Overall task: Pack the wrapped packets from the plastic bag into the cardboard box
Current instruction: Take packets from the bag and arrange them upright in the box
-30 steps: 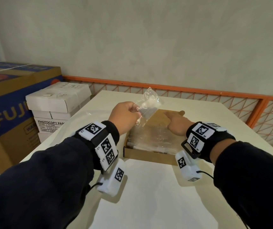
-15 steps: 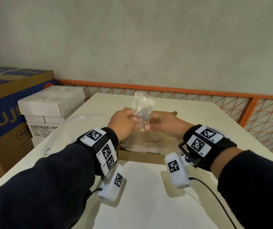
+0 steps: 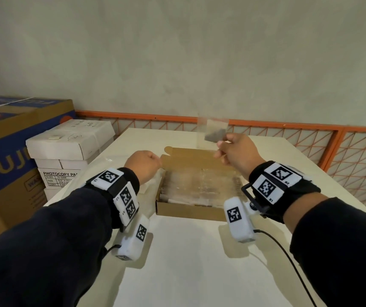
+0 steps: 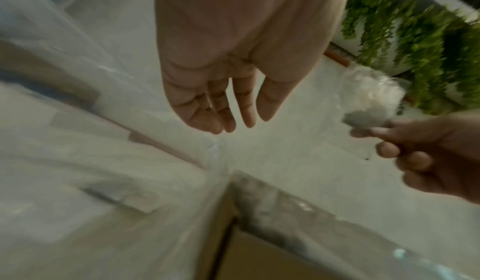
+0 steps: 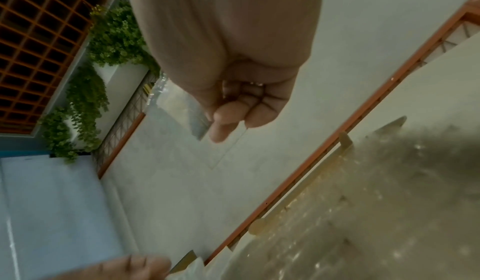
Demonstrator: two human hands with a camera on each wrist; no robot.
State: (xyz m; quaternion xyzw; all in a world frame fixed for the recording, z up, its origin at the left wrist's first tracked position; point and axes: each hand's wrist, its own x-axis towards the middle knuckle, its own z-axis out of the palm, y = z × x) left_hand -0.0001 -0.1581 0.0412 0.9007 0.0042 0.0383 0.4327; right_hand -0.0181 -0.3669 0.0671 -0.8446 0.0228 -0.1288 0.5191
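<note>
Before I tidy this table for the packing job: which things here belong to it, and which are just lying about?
Belongs:
packet, pinched by right hand
cardboard box
plastic bag beside left hand

Lying about:
paper boxes
big carton

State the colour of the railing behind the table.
Orange: the railing behind the table shows best in the head view.

We seem to be in an office storeroom: stacked photocopy paper boxes [image 3: 66, 151] and a large Fuji carton [image 3: 11, 147] stand beside a white table [image 3: 188, 262], backed by a bare plaster wall [image 3: 177, 58] and orange mesh railing [image 3: 310, 138].
</note>
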